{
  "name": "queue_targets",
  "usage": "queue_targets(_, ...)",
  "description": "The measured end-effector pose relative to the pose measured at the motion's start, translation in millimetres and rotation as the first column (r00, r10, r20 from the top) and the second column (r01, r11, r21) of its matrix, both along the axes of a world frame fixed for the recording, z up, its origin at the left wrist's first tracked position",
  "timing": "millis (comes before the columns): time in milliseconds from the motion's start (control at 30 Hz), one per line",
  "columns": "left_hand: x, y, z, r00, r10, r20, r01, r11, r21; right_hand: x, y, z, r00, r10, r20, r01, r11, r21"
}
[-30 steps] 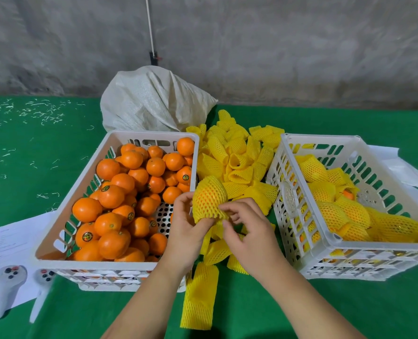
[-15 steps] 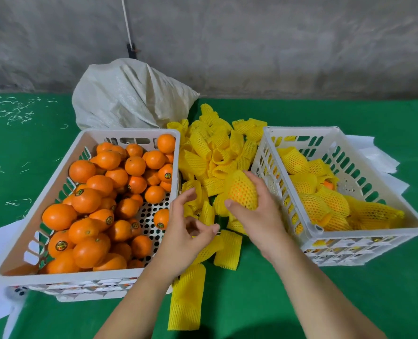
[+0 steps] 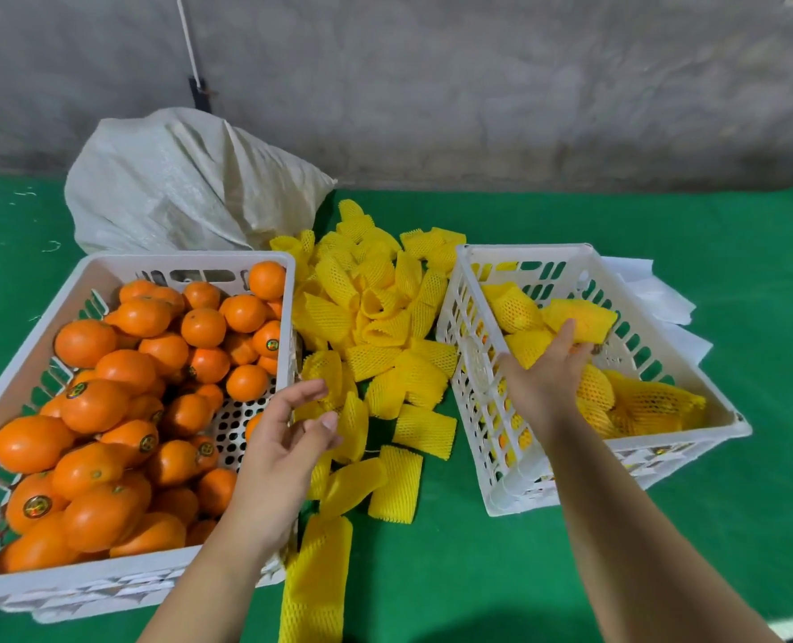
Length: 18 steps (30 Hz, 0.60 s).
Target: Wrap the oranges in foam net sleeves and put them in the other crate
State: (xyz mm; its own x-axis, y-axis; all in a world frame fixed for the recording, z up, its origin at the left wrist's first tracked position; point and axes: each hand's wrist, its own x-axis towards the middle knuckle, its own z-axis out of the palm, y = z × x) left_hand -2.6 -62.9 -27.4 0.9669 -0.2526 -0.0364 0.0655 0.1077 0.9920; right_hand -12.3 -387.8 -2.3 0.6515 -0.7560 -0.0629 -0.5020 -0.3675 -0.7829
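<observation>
Where a green counter (image 3: 501, 573) meets a grey concrete wall (image 3: 478, 85), the left crate (image 3: 107, 264) holds bare oranges (image 3: 125, 368); the right crate (image 3: 719, 417) holds sleeved ones. Right hand (image 3: 547, 368) grips a wrapped orange (image 3: 580, 320) inside it; left hand (image 3: 288, 438) hangs released over loose foam net sleeves (image 3: 376, 317).

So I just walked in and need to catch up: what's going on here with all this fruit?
A person is packing oranges. The right hand is inside the right crate, setting down a wrapped orange among others already sleeved. The left hand hovers open over the pile of yellow foam sleeves between the crates. The left crate holds many bare oranges.
</observation>
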Motion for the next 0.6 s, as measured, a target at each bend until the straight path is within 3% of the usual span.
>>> queue_targets(167,1.0,-1.4,-1.3,1.000,0.025,-0.016,-0.026,0.999,-0.029,1.6,11.4,-10.1,0.950,0.190,-0.249,-0.274,0.889,-0.366)
queue_targets(300,2.0,-3.5,3.8,0.999,-0.006,-0.041,0.004,0.999,-0.038,3.1,18.8,-15.5,0.892,0.213,-0.398,-0.410,0.753,-0.515)
queue_targets(433,9.2,-9.8,9.5,1.000,0.002,-0.028,-0.002,1.000,-0.019,9.2,23.1,-16.2,0.848,0.211,-0.486,-0.480,0.696,-0.534)
queue_targets(600,26.8,-29.9,1.5,0.990,-0.003,0.138,-0.027,0.977,0.214,25.9,72.1,-23.6,0.816,0.472,-0.334,-0.572,0.740,-0.353)
